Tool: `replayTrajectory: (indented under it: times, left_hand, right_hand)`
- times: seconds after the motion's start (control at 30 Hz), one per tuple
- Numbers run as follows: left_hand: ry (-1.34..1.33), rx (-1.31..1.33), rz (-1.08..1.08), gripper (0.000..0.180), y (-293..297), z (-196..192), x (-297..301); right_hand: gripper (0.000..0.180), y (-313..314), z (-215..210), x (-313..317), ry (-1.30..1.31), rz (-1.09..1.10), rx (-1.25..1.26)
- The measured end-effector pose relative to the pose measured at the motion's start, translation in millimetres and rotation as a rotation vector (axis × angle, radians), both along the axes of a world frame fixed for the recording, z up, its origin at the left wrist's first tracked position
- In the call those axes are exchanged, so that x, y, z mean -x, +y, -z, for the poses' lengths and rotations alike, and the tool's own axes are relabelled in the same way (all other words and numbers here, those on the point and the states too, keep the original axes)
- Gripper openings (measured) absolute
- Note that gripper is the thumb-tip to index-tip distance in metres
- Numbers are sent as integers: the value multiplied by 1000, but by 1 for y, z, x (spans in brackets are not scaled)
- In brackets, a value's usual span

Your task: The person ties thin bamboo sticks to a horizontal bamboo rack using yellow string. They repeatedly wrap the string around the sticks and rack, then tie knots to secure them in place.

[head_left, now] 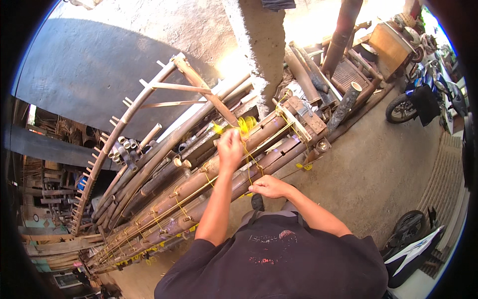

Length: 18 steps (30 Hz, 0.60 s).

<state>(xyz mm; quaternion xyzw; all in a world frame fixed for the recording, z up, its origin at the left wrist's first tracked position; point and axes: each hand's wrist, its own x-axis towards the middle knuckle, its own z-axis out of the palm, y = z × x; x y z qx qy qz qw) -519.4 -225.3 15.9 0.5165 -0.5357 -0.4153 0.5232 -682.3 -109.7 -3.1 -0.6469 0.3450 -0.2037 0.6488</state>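
Two long brown bamboo poles (pixel 191 185) lie side by side in front of me, running from lower left to upper right. Thin yellow cord (pixel 182 205) is wound around them at intervals, with small pegs along their length. My left hand (pixel 230 148) is closed in a fist above the far pole, gripping the cord beside a loose bright yellow bundle (pixel 247 125). My right hand (pixel 271 188) is closed at the near pole's front side, its fingertips pinching the cord. A strand passes over the poles between my hands.
A wooden block (pixel 309 119) sits at the poles' right end. Behind them, more bamboo (pixel 162 172) and a curved pegged frame (pixel 119 125) lean by the wall. A blue motorbike (pixel 423 97) stands far right; another motorbike (pixel 411 239) stands near right.
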Motion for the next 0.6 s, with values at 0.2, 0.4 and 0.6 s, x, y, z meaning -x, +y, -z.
replayTrajectory:
  times: [0.2,0.4,0.6]
  left_hand:
    - [-773,-174,-43,28,-85,102,-43]
    - [-438,-368,303,28,-78,64,-58]
    - [-456,264,389,42,-24,-215,-129]
  right_hand:
    - [34,-15,0,22,-79,224,-262]
    - [23,-95,-61,17,-1017,261,-476]
    - [21,-149,-95,-2,-977,140,-363]
